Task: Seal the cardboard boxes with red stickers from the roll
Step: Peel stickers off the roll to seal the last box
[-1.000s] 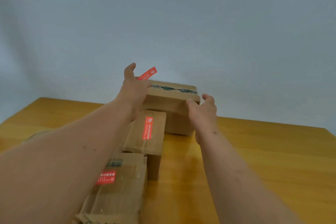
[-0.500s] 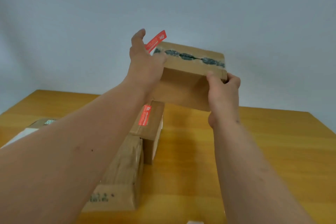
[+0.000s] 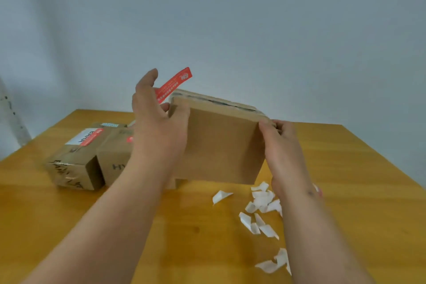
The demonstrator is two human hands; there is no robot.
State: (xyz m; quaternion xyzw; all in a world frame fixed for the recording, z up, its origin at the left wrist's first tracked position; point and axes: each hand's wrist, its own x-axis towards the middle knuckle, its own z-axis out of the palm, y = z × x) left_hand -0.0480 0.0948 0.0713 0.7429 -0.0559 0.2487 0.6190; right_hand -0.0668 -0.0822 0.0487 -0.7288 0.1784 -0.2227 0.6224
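I hold a plain cardboard box (image 3: pixel 219 145) in the air above the table, tilted with its side toward me and its taped top seam facing away. My left hand (image 3: pixel 156 127) grips the box's left edge, and a red sticker (image 3: pixel 173 85) sticks up from its fingers. My right hand (image 3: pixel 281 143) grips the box's right edge. Two sealed boxes with red stickers lie on the table at the left: one with a white label (image 3: pixel 76 159) and one beside it (image 3: pixel 115 152). The sticker roll is not visible.
The wooden table (image 3: pixel 345 180) stretches to a grey wall. Several white backing-paper scraps (image 3: pixel 260 210) are scattered on the table near my right wrist, with more nearer the front edge (image 3: pixel 274 263).
Both hands lifted the box off the table and brought it toward me, tilting its top away. My view dropped, bringing the paper scraps into sight.
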